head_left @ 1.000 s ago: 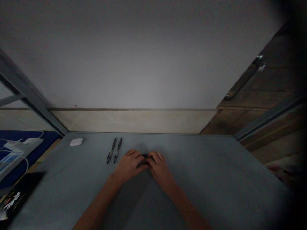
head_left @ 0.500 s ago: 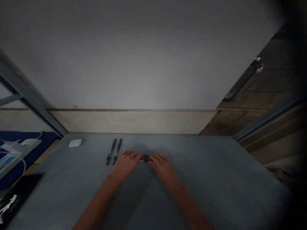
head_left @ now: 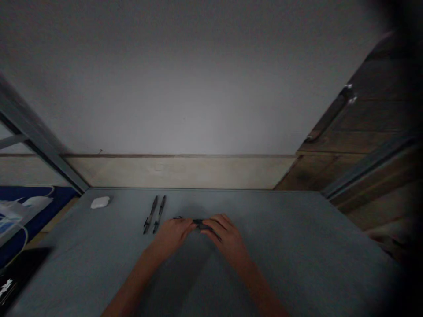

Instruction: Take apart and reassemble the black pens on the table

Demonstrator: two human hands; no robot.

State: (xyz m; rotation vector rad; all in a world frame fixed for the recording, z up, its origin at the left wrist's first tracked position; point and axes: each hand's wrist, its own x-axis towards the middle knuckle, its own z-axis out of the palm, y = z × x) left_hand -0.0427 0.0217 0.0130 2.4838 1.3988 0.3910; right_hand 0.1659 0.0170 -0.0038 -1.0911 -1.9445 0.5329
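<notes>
A: Left hand [head_left: 173, 234] and right hand [head_left: 227, 235], clamped together on a slim dark object [head_left: 198, 223] between them!
B: It's over the grey tabletop [head_left: 304, 251], 2 pens [head_left: 151, 215] lying side by side beside the left hand.

Left hand [head_left: 172, 234], right hand [head_left: 230, 237] bare; forearms [head_left: 132, 279] bare, tapering; fingers [head_left: 218, 222] seemingly slender, dim view.

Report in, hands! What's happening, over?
Left hand, right hand: gripping slim black object, partly hidden. Two pens: lying left of hands. Small white case: farther left.
</notes>
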